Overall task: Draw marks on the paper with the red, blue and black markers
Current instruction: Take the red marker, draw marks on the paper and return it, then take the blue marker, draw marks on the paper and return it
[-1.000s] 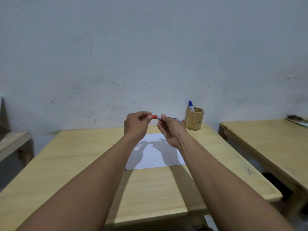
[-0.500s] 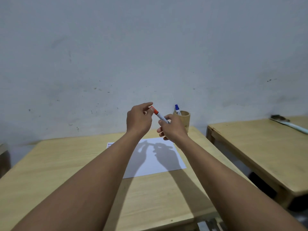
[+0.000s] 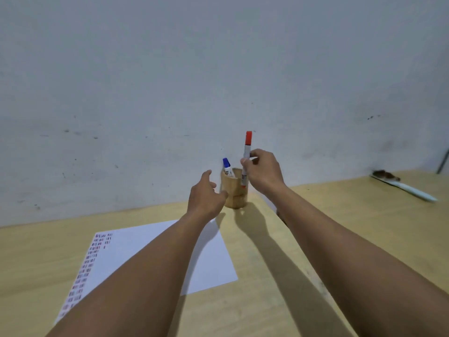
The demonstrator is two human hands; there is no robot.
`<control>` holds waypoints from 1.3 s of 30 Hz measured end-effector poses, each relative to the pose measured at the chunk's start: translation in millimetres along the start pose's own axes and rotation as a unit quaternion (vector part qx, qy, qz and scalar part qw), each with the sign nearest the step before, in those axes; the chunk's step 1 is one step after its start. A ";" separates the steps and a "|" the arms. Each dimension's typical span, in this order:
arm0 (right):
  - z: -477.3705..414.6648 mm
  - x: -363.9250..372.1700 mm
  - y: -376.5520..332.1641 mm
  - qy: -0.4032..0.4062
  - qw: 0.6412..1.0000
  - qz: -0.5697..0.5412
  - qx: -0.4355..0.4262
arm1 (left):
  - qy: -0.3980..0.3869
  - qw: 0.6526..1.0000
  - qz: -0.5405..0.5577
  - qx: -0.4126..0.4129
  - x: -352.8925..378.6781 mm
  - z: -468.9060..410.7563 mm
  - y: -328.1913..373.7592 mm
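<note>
My right hand (image 3: pixel 263 172) grips the red marker (image 3: pixel 247 152) upright, red cap on top, its lower end just over the wooden pen cup (image 3: pixel 234 193). The blue marker (image 3: pixel 227 167) stands in that cup, cap up. My left hand (image 3: pixel 206 197) hovers just left of the cup, fingers apart and holding nothing. The white paper (image 3: pixel 136 249) lies on the table under my left forearm, with columns of small red, blue and dark marks along its left edge. No black marker shows.
The wooden table (image 3: pixel 267 288) runs to a grey wall behind the cup. A second wooden table (image 3: pixel 364 198) stands to the right, with a white-handled brush (image 3: pixel 403 187) lying on it.
Both hands held the red marker near its cap; now my left hand has let go and my right hand has carried the capped marker to the cup. The view has shifted nearer.
</note>
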State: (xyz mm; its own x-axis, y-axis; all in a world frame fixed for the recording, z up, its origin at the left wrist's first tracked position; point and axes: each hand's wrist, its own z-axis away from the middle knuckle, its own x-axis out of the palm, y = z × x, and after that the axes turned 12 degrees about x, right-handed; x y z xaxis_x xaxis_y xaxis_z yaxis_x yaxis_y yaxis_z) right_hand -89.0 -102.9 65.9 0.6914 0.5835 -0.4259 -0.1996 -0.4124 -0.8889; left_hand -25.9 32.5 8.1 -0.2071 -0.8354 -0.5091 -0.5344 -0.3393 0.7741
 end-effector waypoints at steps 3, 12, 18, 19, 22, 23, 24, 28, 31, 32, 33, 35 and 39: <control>-20.3 -2.0 4.9 0.030 0.999 -0.005 -0.022 | -0.013 1.000 0.000 -0.013 17.5 -17.8 -8.1; -57.9 28.3 19.9 0.038 0.997 0.060 -0.010 | -0.030 0.999 -0.006 0.008 45.1 -40.0 -18.2; -68.0 40.8 37.6 0.023 0.989 0.145 0.026 | -0.002 0.999 0.054 0.006 56.2 -42.8 -30.5; -67.6 42.5 37.8 0.026 0.989 0.144 0.031 | -0.002 0.999 0.052 0.009 56.9 -43.0 -31.6; -64.1 46.7 35.9 0.049 0.990 0.131 0.031 | 0.000 0.999 0.052 0.012 57.8 -43.4 -34.5; -62.8 47.5 35.1 0.055 0.990 0.128 0.025 | 0.002 0.999 0.049 0.014 57.7 -43.5 -35.1; -62.3 48.7 34.4 0.059 0.990 0.130 0.013 | 0.003 0.999 0.042 0.016 57.5 -43.9 -35.9; -57.7 56.4 24.3 0.027 0.982 0.185 -0.013 | 0.001 1.000 0.025 0.013 55.6 -43.6 -36.9; -57.5 63.4 20.5 0.024 0.981 0.192 -0.004 | -0.001 1.000 0.019 0.019 55.3 -43.4 -37.5; -58.5 65.1 20.5 0.031 0.980 0.195 -0.001 | 0.000 1.000 0.020 0.021 55.2 -43.4 -37.0; -59.4 66.7 20.6 0.037 0.979 0.200 0.000 | 0.001 1.000 0.022 0.022 54.7 -43.2 -36.5; -60.7 68.9 21.5 0.047 0.976 0.212 -0.003 | 0.002 0.999 0.025 0.021 53.8 -43.2 -36.2; -59.0 69.7 21.6 0.071 0.975 0.208 -0.034 | 0.004 0.999 0.025 0.028 53.3 -41.5 -36.9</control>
State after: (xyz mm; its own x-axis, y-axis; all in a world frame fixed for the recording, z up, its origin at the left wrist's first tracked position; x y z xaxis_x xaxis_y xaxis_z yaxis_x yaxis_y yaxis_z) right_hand -4.2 -112.4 27.0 0.6503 0.2557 -0.7153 -0.4399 -0.6409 -0.6291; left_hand 16.7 -17.5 -32.0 -0.2279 -0.8546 -0.4665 -0.5684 -0.2722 0.7764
